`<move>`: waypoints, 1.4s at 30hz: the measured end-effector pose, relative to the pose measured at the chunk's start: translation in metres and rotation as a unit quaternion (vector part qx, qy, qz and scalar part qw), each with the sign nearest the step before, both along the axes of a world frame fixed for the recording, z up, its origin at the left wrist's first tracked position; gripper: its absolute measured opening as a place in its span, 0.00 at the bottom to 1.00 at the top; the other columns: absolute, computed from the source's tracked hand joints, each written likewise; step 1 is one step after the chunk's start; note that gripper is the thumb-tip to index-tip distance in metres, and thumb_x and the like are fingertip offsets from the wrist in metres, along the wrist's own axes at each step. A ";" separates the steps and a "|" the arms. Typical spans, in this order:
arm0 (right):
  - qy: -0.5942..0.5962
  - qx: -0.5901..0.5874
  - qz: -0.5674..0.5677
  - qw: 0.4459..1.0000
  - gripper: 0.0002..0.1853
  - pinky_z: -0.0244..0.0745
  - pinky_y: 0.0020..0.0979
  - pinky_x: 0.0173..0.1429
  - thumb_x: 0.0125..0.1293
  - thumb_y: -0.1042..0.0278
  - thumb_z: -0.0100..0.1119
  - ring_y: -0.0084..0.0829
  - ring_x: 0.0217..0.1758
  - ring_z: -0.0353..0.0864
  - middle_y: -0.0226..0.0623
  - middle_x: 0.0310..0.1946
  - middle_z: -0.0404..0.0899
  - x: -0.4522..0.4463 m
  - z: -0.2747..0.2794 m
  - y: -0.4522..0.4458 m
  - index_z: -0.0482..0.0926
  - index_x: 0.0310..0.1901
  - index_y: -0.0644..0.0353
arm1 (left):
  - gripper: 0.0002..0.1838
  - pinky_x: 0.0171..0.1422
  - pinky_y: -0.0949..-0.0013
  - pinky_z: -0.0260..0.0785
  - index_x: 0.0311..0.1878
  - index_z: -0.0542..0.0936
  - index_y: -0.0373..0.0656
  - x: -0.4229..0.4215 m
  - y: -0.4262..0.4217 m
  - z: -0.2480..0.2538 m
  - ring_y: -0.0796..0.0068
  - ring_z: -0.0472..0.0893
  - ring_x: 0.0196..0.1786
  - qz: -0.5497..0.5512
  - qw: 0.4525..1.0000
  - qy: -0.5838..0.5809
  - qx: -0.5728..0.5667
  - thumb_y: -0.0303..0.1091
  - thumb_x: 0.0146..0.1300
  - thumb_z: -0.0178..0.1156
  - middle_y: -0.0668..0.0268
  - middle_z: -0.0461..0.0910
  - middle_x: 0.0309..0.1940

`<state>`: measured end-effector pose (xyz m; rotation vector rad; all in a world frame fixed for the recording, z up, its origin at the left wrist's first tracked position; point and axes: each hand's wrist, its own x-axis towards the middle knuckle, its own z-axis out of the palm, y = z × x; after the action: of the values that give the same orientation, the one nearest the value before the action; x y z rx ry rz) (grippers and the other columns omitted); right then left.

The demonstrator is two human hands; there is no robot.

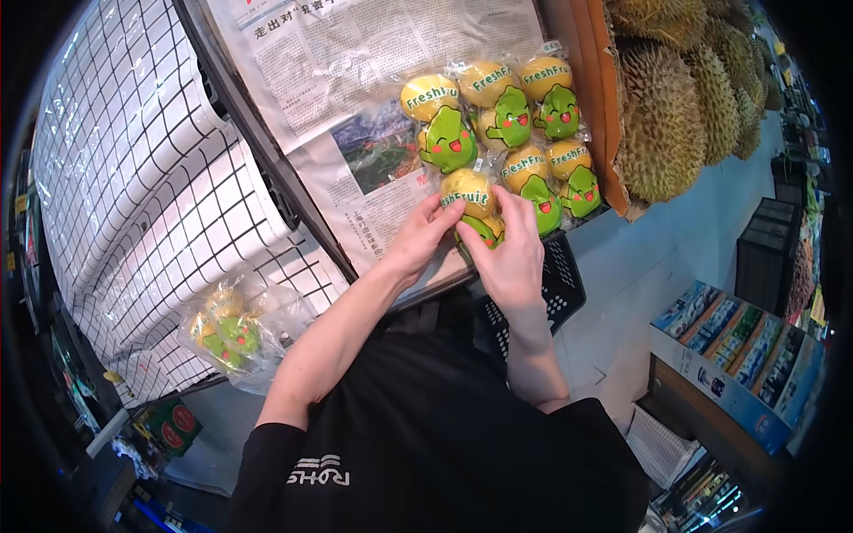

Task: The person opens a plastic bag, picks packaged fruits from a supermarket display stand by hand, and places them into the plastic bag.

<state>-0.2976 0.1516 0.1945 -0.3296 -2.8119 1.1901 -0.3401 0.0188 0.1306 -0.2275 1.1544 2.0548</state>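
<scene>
Yellow fruit (pixel 469 193), clear-wrapped, printed green cartoon (pixel 481 229).

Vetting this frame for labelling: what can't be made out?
All in the head view:
Lower front of the handled fruit bag: partly covered by the left hand and right hand.
Body text of the newspaper: too small to read; the sheet's top is cut off by the upper frame edge.
Lettering on the separate bag at left: too blurred, under crinkled plastic.
Durian pile: cut off by the upper frame edge.
</scene>
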 end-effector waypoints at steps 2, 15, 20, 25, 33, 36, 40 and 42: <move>-0.018 -0.004 0.005 1.000 0.33 0.73 0.39 0.56 0.56 0.62 0.69 0.49 0.54 0.74 0.50 0.51 0.71 0.001 0.009 0.004 0.68 0.61 0.67 | 0.26 0.57 0.72 0.69 0.62 0.68 0.36 0.000 -0.001 0.003 0.78 0.78 0.52 0.009 1.000 0.000 -0.016 0.44 0.69 0.58 0.64 0.78 0.52; -0.071 -0.487 0.050 0.869 0.37 0.67 0.31 0.65 0.63 0.74 0.64 0.29 0.63 0.70 0.41 0.59 0.70 0.034 0.001 -0.031 0.54 0.69 0.64 | 0.27 0.57 0.72 0.71 0.61 0.67 0.34 0.026 -0.043 0.061 0.77 0.79 0.52 0.056 0.993 0.087 -0.061 0.32 0.62 0.66 0.62 0.79 0.49; -0.095 -0.522 0.079 0.844 0.36 0.67 0.31 0.65 0.62 0.75 0.64 0.29 0.63 0.70 0.40 0.58 0.71 0.032 0.021 -0.059 0.56 0.69 0.64 | 0.24 0.54 0.74 0.71 0.60 0.70 0.35 0.032 -0.086 0.081 0.80 0.78 0.50 0.039 0.983 0.123 -0.134 0.35 0.65 0.63 0.66 0.78 0.50; -0.121 -0.585 0.125 0.792 0.34 0.66 0.31 0.66 0.63 0.74 0.62 0.29 0.63 0.70 0.39 0.59 0.70 0.036 0.038 -0.096 0.57 0.68 0.65 | 0.24 0.59 0.72 0.68 0.60 0.69 0.33 0.047 -0.122 0.109 0.79 0.75 0.54 0.146 0.960 0.214 -0.105 0.33 0.65 0.63 0.63 0.77 0.49; -0.083 -0.614 0.167 0.767 0.31 0.60 0.32 0.70 0.70 0.72 0.51 0.29 0.69 0.64 0.40 0.65 0.64 0.046 0.055 -0.149 0.52 0.71 0.66 | 0.22 0.60 0.71 0.69 0.61 0.67 0.34 0.070 -0.167 0.130 0.77 0.76 0.54 0.253 0.951 0.164 0.065 0.30 0.67 0.60 0.63 0.76 0.52; -0.108 -0.618 0.159 0.763 0.32 0.59 0.32 0.70 0.70 0.69 0.54 0.29 0.68 0.63 0.41 0.65 0.64 0.051 0.064 -0.162 0.53 0.71 0.65 | 0.22 0.59 0.71 0.69 0.61 0.67 0.34 0.073 -0.180 0.134 0.77 0.76 0.54 0.257 0.945 0.189 0.069 0.29 0.67 0.59 0.62 0.77 0.51; -0.096 -0.536 0.231 0.806 0.35 0.61 0.32 0.69 0.67 0.68 0.58 0.28 0.67 0.65 0.40 0.63 0.65 0.058 0.074 -0.173 0.53 0.70 0.65 | 0.21 0.59 0.71 0.70 0.60 0.68 0.33 0.080 -0.198 0.142 0.77 0.77 0.52 0.253 0.943 0.211 0.046 0.29 0.67 0.59 0.62 0.78 0.50; -0.123 -0.511 0.216 0.823 0.37 0.63 0.31 0.67 0.64 0.68 0.63 0.28 0.64 0.67 0.40 0.61 0.67 0.063 0.077 -0.180 0.54 0.70 0.65 | 0.20 0.57 0.71 0.70 0.59 0.69 0.33 0.085 -0.203 0.143 0.78 0.77 0.51 0.259 0.941 0.213 0.041 0.28 0.67 0.60 0.63 0.78 0.48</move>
<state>-0.2342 -0.0286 0.2711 0.1618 -2.1460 2.8730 -0.2555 -0.1841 0.2740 -0.0429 1.3656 2.7085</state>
